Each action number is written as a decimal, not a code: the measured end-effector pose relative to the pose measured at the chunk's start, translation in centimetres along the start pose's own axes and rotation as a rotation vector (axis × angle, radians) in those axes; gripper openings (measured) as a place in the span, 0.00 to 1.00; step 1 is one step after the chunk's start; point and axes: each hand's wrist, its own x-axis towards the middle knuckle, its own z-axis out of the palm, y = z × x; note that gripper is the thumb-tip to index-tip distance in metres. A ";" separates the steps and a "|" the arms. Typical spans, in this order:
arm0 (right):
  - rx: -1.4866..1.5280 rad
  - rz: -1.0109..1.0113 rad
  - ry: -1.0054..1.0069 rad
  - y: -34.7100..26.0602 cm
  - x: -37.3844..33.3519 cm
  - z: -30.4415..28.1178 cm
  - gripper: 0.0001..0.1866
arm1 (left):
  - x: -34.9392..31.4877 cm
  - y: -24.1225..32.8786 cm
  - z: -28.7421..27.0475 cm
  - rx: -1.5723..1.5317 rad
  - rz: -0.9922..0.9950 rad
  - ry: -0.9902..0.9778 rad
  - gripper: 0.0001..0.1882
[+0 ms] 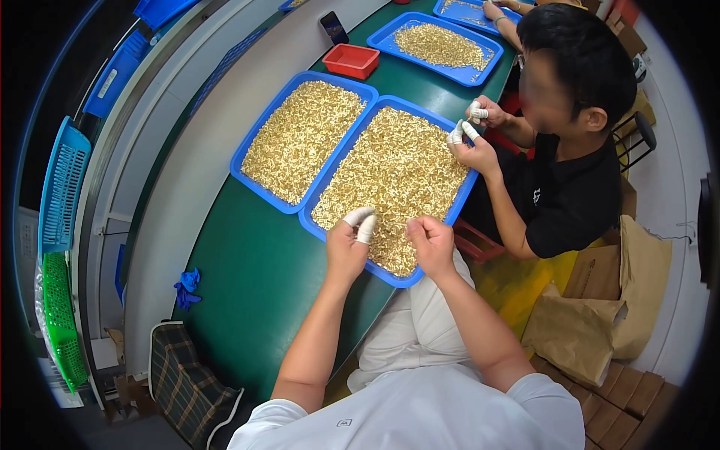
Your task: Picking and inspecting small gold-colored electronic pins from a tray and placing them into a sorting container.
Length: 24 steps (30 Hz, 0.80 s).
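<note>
Both of my hands are over the near end of a blue tray (386,277) filled with small gold-coloured metal pieces (409,165). My left hand (348,246) wears white covers on its thumb and forefinger. Those two fingertips are pressed together, and anything between them is too small to make out. To its right, a short gap away, my right hand (433,246) is bare, its fingers curled in against the thumb. Whatever it may hold is hidden. A second blue tray (262,193), heaped with similar pieces, lies against the first on the left.
A co-worker (574,172) in black sits at the right, white-covered fingertips meeting beside my tray. Farther along the green table (251,274) are a red tray (351,61), a phone (334,28) and another blue tray (439,75). A crumpled blue glove (187,288) lies at the left edge.
</note>
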 end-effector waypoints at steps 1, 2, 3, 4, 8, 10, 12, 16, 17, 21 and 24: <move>0.062 0.055 0.051 0.4 0.0 -0.2 0.15 | 0.2 0.4 -0.3 0.398 0.120 -0.040 0.14; 0.065 0.054 0.049 0.2 0.0 -0.1 0.15 | 0.4 0.6 -0.4 0.568 0.243 -0.082 0.16; 0.073 0.053 0.048 0.1 0.0 0.0 0.16 | 0.4 0.8 -0.5 0.736 0.367 -0.125 0.19; 0.081 0.052 0.048 -0.1 0.0 0.0 0.16 | 0.3 -0.1 -0.3 0.734 0.392 -0.190 0.16; 0.026 -0.012 0.053 -0.1 0.1 0.3 0.16 | 0.7 -1.7 0.3 0.733 0.310 -0.236 0.12; 0.028 -0.015 0.053 -0.2 0.1 0.4 0.16 | 0.8 -1.9 0.2 0.586 0.312 -0.160 0.09; 0.039 -0.005 0.048 -0.2 0.0 0.5 0.16 | 0.6 -1.6 0.0 0.553 0.281 -0.172 0.07; 0.028 -0.005 0.046 -0.3 0.1 0.4 0.15 | 0.0 -1.6 0.1 -0.285 -0.192 -0.068 0.07; 0.027 -0.009 0.038 -0.3 0.1 0.3 0.15 | -0.2 -1.3 0.0 -0.355 -0.188 -0.063 0.07; -0.030 -0.062 -0.020 -0.4 0.1 -0.1 0.15 | -0.4 -0.2 -0.3 -0.423 -0.242 -0.101 0.08; -0.066 -0.073 -0.058 -0.1 0.0 -0.1 0.14 | -0.4 -0.3 -0.5 -0.324 -0.226 -0.139 0.08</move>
